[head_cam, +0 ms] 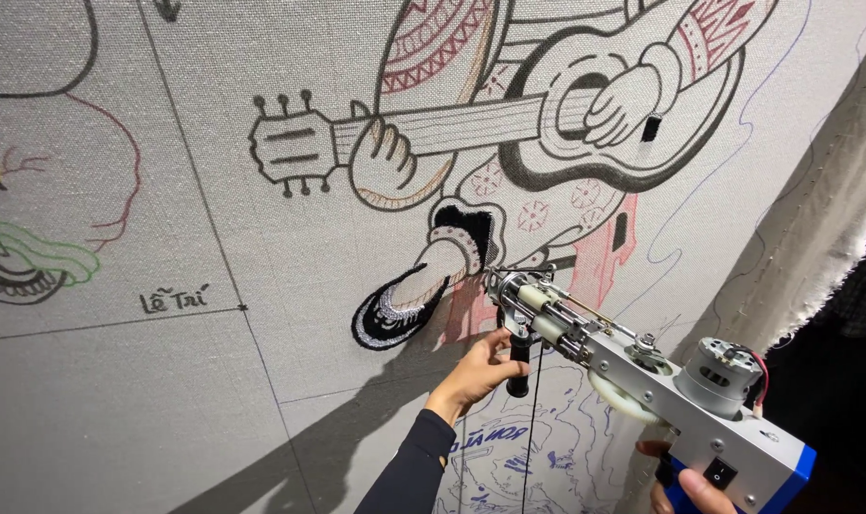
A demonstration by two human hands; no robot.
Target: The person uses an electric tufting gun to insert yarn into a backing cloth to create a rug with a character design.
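Your tufting gun (633, 381) sat low on the right, its tip against the stretched cloth (261, 381). Your left hand (476, 371) was on its front grip, your right hand (685, 485) behind. The guitar drawing (509, 124) lay above.

No packages, labels, signs or screens show anywhere in this view of the work

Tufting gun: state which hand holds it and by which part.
Both hands hold the tufting gun: the left hand grips its black front handle, and the right hand grips the blue rear grip.
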